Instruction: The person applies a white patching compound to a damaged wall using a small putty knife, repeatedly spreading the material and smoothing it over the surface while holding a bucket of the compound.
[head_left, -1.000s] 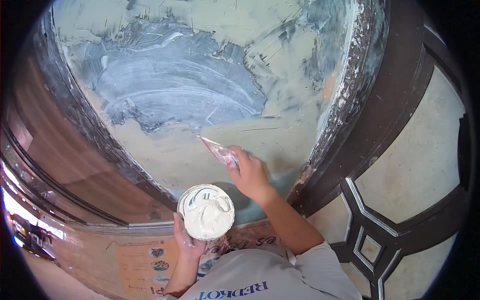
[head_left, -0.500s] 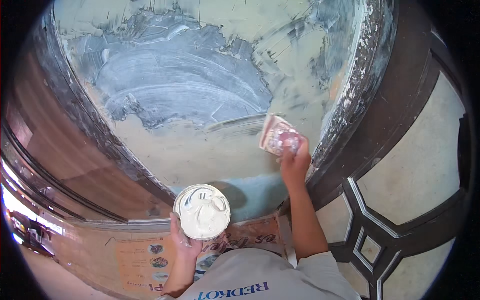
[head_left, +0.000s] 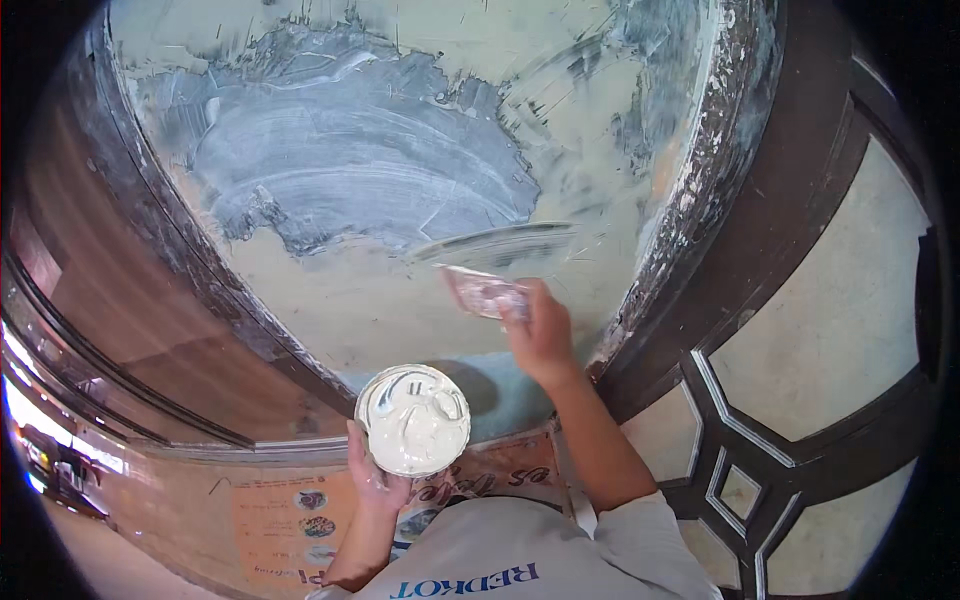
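My left hand [head_left: 378, 480] is closed round the lower left side of a round white tub [head_left: 428, 432]. Thick off-white filler paste fills the tub, its surface swirled. My right hand [head_left: 541, 330] grips a flat putty knife [head_left: 484, 291] smeared with white paste, slightly blurred by motion. The blade points left, close to the wall [head_left: 350, 305], though I cannot tell whether it touches. Greenish-cream paste coats much of the wall around a large grey-blue patch [head_left: 350, 150]. Just above the putty knife runs a darker, thinly scraped streak [head_left: 500, 242].
Worn, paint-flecked dark frames border the wall at the left [head_left: 215, 250] and right [head_left: 700, 200]. Dark panelling with pale inset panels [head_left: 830, 290] stands at the far right. A printed orange sheet [head_left: 275, 525] lies below the tub.
My right hand has moved left and slightly down with the putty knife, uncovering more of the scraped streak. The tub has shifted slightly right in my left hand.
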